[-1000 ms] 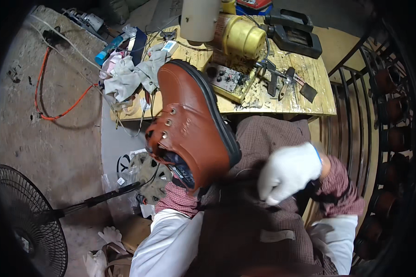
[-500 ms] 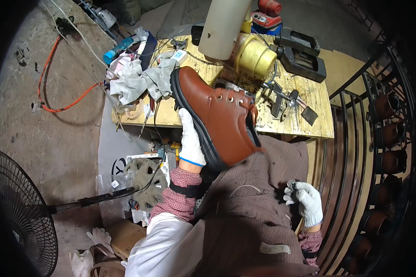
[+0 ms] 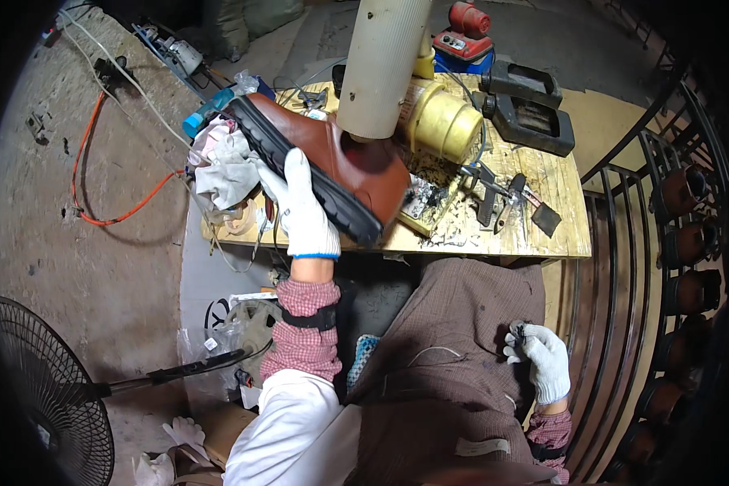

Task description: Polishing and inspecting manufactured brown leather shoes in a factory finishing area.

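Observation:
My left hand (image 3: 304, 212), in a white knit glove, grips a brown leather ankle boot (image 3: 306, 134) by its thick black sole (image 3: 309, 180). The boot is tilted, its toe up at the far left and its heel toward me. Its ankle opening lies at the lower end of a pale ribbed tube (image 3: 379, 77), which covers part of the boot. My gloved right hand (image 3: 545, 362) rests low over my brown apron (image 3: 454, 356), fingers curled on a small dark wad (image 3: 517, 330) that I cannot make out further.
On the wooden bench (image 3: 543, 235) stand a yellow blower-like housing (image 3: 441, 121), black trays (image 3: 530, 121), a dark-tipped brush (image 3: 543, 215) and grey rags (image 3: 227, 166). A fan (image 3: 49, 389) is at the left. A rack of boots (image 3: 692, 243) stands at the right.
My left hand has moved the boot forward and left and turned it, bringing its opening to the tube's end. The right hand stays nearly where it was.

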`<state>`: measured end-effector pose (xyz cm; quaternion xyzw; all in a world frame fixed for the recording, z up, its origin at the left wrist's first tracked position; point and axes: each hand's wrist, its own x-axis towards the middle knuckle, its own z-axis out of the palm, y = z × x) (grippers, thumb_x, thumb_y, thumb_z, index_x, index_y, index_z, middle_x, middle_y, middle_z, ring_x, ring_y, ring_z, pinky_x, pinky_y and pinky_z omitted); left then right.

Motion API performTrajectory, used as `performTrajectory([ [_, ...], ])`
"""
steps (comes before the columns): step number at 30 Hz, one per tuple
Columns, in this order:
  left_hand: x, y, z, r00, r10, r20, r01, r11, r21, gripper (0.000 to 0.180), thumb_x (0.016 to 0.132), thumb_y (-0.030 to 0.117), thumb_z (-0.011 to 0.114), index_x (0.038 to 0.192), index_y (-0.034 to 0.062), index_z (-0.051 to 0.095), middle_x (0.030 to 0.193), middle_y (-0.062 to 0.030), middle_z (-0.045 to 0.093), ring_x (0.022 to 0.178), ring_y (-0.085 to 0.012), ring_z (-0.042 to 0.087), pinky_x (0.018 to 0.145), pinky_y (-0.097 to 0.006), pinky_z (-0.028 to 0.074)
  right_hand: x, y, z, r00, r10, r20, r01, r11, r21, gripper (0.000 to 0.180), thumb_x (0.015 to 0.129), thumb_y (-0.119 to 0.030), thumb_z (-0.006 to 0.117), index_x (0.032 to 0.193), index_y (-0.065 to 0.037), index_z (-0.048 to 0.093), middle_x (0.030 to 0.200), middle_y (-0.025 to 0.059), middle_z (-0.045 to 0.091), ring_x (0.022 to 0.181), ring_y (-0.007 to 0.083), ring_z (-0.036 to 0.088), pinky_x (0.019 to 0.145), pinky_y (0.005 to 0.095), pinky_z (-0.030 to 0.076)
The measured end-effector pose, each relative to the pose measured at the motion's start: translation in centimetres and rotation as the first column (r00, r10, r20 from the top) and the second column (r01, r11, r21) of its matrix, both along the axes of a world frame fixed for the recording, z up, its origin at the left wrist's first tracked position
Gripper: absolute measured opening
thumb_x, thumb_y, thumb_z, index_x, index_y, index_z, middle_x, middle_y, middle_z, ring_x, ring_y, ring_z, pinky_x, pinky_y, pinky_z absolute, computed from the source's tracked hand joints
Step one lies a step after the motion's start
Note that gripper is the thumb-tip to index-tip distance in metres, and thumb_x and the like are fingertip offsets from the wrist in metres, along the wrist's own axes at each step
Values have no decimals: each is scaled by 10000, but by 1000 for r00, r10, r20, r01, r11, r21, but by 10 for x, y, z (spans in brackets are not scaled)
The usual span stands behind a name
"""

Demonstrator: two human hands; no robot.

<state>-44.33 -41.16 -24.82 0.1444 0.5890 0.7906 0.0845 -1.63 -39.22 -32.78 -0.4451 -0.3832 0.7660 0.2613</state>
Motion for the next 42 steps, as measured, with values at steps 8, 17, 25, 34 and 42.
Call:
performTrajectory([
  [8, 4, 33, 18, 993, -21, 114, 6, 991, 131, 1033, 944, 360, 744, 1651, 104, 36, 1612, -139, 316, 1355, -296, 469, 1068, -424, 467, -32, 14, 19, 993, 120, 12, -120, 987, 111, 337, 961, -116, 663, 1210, 108, 632, 1063, 170, 730, 873, 215, 707, 797, 334, 590],
  [17, 37, -20, 4, 971, -15, 237, -17, 991, 135, 1041, 948, 420, 722, 1658, 146, 12, 1622, -129, 300, 1387, -303, 435, 1146, -434, 393, -130, 33, 86, 872, -69, 485, -489, -161, 857, 345, 876, -187, 711, 1206, -90, 707, 1210, 108, 697, 1109, 312, 656, 903, 392, 523],
  [25, 78, -34, -8, 996, -67, 65, 60, 992, 113, 882, 989, 400, 677, 1644, 118, 158, 1569, -120, 390, 1336, -262, 499, 1106, -412, 446, -211, 22, 120, 708, -71, 702, -620, -539, 570, 216, 809, -174, 635, 960, -54, 730, 959, 144, 705, 870, 291, 683, 757, 411, 537],
  [34, 18, -4, 19, 962, 71, 263, -118, 979, 169, 1039, 948, 391, 739, 1659, 170, 15, 1549, -133, 404, 1293, -286, 519, 1076, -443, 462, -47, 20, 27, 378, 289, 880, -907, -75, 414, 225, 836, -301, 708, 899, -92, 765, 876, 146, 722, 818, 357, 697, 741, 440, 549],
  [42, -3, 23, 10, 989, 20, 147, -57, 966, 252, 962, 957, 309, 743, 1644, 129, 92, 1532, -124, 416, 1283, -260, 521, 1070, -429, 466, 2, -12, 26, 676, 42, 736, -651, 503, 568, 222, 788, -182, 775, 972, -59, 757, 960, 153, 734, 915, 344, 708, 818, 413, 561],
])
